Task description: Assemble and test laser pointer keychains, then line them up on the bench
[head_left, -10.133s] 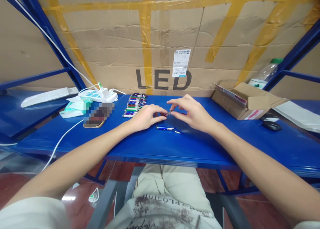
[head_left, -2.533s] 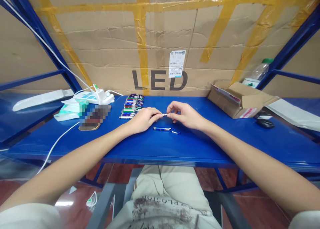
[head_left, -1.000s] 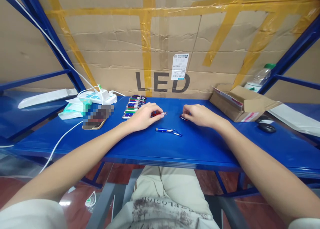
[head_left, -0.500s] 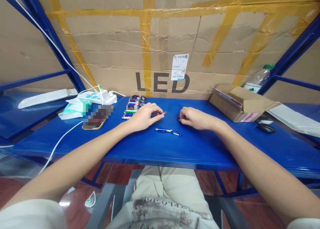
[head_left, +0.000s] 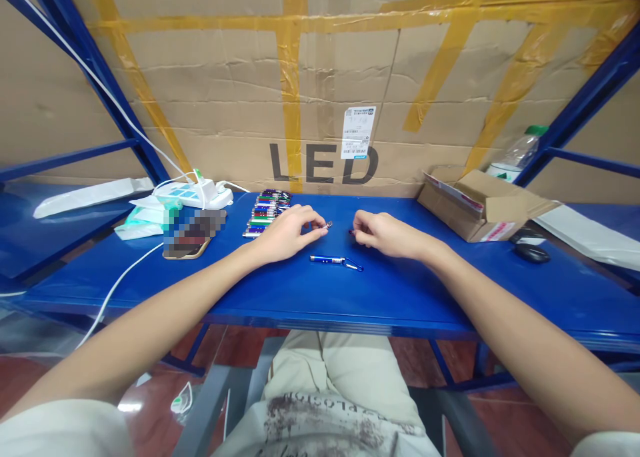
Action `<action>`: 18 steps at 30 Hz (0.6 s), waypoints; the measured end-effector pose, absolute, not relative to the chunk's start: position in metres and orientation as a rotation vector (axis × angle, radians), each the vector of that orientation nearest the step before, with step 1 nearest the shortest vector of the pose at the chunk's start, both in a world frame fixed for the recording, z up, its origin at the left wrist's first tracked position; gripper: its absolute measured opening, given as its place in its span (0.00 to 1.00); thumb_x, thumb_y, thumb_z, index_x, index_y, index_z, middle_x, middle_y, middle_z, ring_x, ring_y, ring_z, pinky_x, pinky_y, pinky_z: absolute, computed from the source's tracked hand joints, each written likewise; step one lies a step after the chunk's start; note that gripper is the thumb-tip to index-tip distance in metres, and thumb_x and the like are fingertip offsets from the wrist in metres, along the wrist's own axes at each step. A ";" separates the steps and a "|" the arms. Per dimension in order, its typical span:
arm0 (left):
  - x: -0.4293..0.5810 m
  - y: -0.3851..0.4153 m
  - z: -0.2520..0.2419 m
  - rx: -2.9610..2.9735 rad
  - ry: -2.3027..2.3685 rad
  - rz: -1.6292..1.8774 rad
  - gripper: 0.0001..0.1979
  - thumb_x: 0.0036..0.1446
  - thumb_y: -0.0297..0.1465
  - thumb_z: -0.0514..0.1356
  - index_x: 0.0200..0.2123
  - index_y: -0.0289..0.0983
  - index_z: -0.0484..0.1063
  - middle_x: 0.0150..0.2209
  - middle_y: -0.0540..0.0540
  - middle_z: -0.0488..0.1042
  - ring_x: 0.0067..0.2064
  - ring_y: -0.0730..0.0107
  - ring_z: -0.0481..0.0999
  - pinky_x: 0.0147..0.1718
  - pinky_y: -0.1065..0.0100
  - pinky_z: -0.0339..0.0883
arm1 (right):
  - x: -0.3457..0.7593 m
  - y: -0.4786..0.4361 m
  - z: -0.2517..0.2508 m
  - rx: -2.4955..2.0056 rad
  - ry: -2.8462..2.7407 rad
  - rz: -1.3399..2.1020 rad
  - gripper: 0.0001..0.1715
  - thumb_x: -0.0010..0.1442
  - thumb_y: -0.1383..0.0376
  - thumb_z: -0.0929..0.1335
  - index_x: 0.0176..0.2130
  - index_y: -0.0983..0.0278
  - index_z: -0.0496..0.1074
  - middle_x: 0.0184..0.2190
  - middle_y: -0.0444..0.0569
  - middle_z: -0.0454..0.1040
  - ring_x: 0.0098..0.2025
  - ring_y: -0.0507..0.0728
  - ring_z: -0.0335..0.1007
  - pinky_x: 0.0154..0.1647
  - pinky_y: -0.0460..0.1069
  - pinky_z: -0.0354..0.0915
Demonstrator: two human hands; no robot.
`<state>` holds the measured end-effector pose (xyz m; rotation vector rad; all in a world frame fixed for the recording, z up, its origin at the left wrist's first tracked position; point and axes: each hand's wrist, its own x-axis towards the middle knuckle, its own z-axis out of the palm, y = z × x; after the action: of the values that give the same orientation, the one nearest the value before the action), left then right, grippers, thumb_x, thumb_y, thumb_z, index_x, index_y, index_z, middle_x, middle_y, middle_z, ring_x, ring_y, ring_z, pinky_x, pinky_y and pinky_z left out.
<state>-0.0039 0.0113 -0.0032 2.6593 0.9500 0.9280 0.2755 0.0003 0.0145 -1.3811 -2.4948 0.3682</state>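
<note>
My left hand (head_left: 293,234) is closed in a pinch, and a small shiny metal piece (head_left: 329,224) sticks out between thumb and forefinger. Facing it across a short gap, my right hand (head_left: 384,233) has its fingers curled round a small dark reddish piece (head_left: 352,232), mostly hidden. In front of both hands lies a blue pen-shaped flashlight (head_left: 326,260) with a blue carabiner clip (head_left: 353,264) at its right end. Behind my left hand, several similar flashlights (head_left: 265,212) in blue, green, red and silver lie in a row, partly covered by the hand.
On the left are a phone (head_left: 187,245), a white power strip (head_left: 193,194) with cables and a green-white packet (head_left: 145,220). An open cardboard box (head_left: 483,207) and a black mouse (head_left: 531,252) lie right. A large cardboard sheet (head_left: 225,97) rises behind the blue table (head_left: 400,297).
My right hand has moved slightly left, nearer to my left hand, with the small reddish piece. My left hand keeps its pinch in nearly the same place.
</note>
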 end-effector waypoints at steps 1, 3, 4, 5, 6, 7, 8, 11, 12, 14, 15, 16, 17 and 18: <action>-0.004 0.011 -0.003 2.661 0.949 0.927 0.13 0.73 0.42 0.62 0.45 0.39 0.80 0.44 0.45 0.81 0.47 0.59 0.77 0.51 0.58 0.69 | 0.275 0.000 0.014 -1.355 -2.504 0.352 0.06 0.69 0.66 0.66 0.37 0.59 0.65 0.33 0.48 0.79 0.32 0.57 0.71 0.35 0.49 0.58; -0.003 0.011 -0.003 2.665 0.946 0.930 0.13 0.73 0.42 0.62 0.46 0.40 0.80 0.44 0.45 0.81 0.47 0.59 0.77 0.51 0.57 0.69 | 0.275 0.000 0.013 -1.299 -2.517 0.328 0.05 0.68 0.66 0.67 0.38 0.59 0.65 0.34 0.47 0.79 0.33 0.57 0.70 0.35 0.49 0.58; -0.003 0.010 -0.003 2.665 0.944 0.934 0.13 0.74 0.42 0.62 0.46 0.40 0.80 0.44 0.45 0.81 0.47 0.59 0.77 0.51 0.57 0.69 | 0.275 0.000 0.013 -1.274 -2.525 0.326 0.04 0.68 0.66 0.67 0.38 0.59 0.65 0.34 0.47 0.79 0.33 0.57 0.70 0.36 0.49 0.57; -0.003 0.010 -0.003 2.666 0.941 0.938 0.13 0.74 0.42 0.62 0.46 0.40 0.80 0.44 0.45 0.81 0.47 0.59 0.77 0.51 0.57 0.69 | 0.275 0.000 0.013 -1.254 -2.534 0.334 0.04 0.67 0.67 0.67 0.38 0.59 0.65 0.34 0.47 0.78 0.33 0.57 0.70 0.36 0.49 0.58; -0.003 0.010 -0.003 2.667 0.939 0.940 0.13 0.74 0.42 0.62 0.46 0.40 0.80 0.44 0.45 0.81 0.47 0.59 0.77 0.51 0.57 0.69 | 0.275 0.000 0.013 -1.239 -2.542 0.347 0.04 0.67 0.67 0.67 0.38 0.59 0.66 0.34 0.47 0.78 0.33 0.57 0.70 0.37 0.49 0.58; -0.003 0.010 -0.003 2.668 0.937 0.939 0.13 0.74 0.42 0.62 0.46 0.40 0.80 0.44 0.45 0.81 0.47 0.59 0.77 0.51 0.57 0.69 | 0.274 0.000 0.012 -1.229 -2.550 0.363 0.04 0.67 0.68 0.66 0.38 0.59 0.66 0.34 0.47 0.78 0.34 0.57 0.71 0.37 0.49 0.58; -0.003 0.010 -0.003 2.669 0.938 0.935 0.13 0.74 0.42 0.61 0.46 0.40 0.80 0.44 0.45 0.81 0.47 0.59 0.77 0.51 0.57 0.69 | 0.275 0.001 0.012 -1.222 -2.554 0.381 0.04 0.66 0.68 0.67 0.38 0.59 0.66 0.34 0.46 0.79 0.34 0.57 0.71 0.37 0.49 0.58; -0.003 0.010 -0.003 2.668 0.946 0.926 0.14 0.74 0.43 0.61 0.46 0.39 0.80 0.45 0.45 0.81 0.48 0.59 0.77 0.52 0.57 0.69 | 0.275 0.002 0.012 -1.205 -2.555 0.426 0.03 0.67 0.66 0.68 0.38 0.59 0.69 0.33 0.46 0.78 0.32 0.56 0.70 0.37 0.49 0.58; -0.003 0.010 -0.003 2.665 0.950 0.925 0.14 0.74 0.42 0.61 0.46 0.39 0.80 0.45 0.45 0.81 0.48 0.59 0.77 0.52 0.57 0.69 | 0.276 0.002 0.013 -1.198 -2.552 0.437 0.04 0.68 0.65 0.68 0.37 0.59 0.70 0.32 0.45 0.78 0.31 0.56 0.70 0.36 0.49 0.58; -0.003 0.011 -0.003 2.661 0.954 0.924 0.13 0.74 0.42 0.61 0.46 0.39 0.80 0.45 0.44 0.81 0.48 0.59 0.77 0.52 0.57 0.69 | 0.277 0.004 0.014 -1.184 -2.547 0.465 0.08 0.68 0.61 0.69 0.36 0.60 0.70 0.30 0.45 0.78 0.30 0.56 0.70 0.36 0.49 0.59; -0.003 0.011 -0.003 2.659 0.953 0.924 0.13 0.74 0.42 0.61 0.46 0.39 0.80 0.45 0.44 0.81 0.48 0.59 0.77 0.52 0.57 0.69 | 0.278 0.005 0.014 -1.181 -2.545 0.479 0.09 0.69 0.60 0.69 0.35 0.60 0.71 0.29 0.45 0.78 0.30 0.56 0.71 0.35 0.49 0.59; -0.003 0.011 -0.003 2.658 0.950 0.921 0.14 0.74 0.42 0.61 0.46 0.39 0.80 0.45 0.44 0.81 0.48 0.59 0.78 0.52 0.57 0.69 | 0.278 0.005 0.015 -1.181 -2.543 0.493 0.11 0.69 0.59 0.69 0.34 0.60 0.71 0.28 0.45 0.78 0.30 0.56 0.72 0.35 0.49 0.60; -0.003 0.012 -0.003 2.658 0.946 0.918 0.14 0.74 0.42 0.61 0.46 0.39 0.80 0.45 0.44 0.81 0.48 0.59 0.78 0.52 0.56 0.69 | 0.279 0.006 0.015 -1.181 -2.543 0.503 0.12 0.69 0.58 0.69 0.34 0.60 0.72 0.28 0.45 0.79 0.30 0.56 0.74 0.35 0.49 0.60; -0.003 0.012 -0.003 2.659 0.944 0.916 0.14 0.74 0.43 0.61 0.46 0.39 0.80 0.45 0.44 0.81 0.48 0.59 0.78 0.52 0.57 0.69 | 0.280 0.006 0.016 -1.179 -2.547 0.507 0.13 0.70 0.57 0.69 0.34 0.60 0.73 0.27 0.46 0.79 0.31 0.56 0.75 0.35 0.49 0.61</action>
<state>-0.0033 0.0116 -0.0030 2.6593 0.9438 0.9156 0.2795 0.0064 0.0156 -1.1785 -2.5475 0.5073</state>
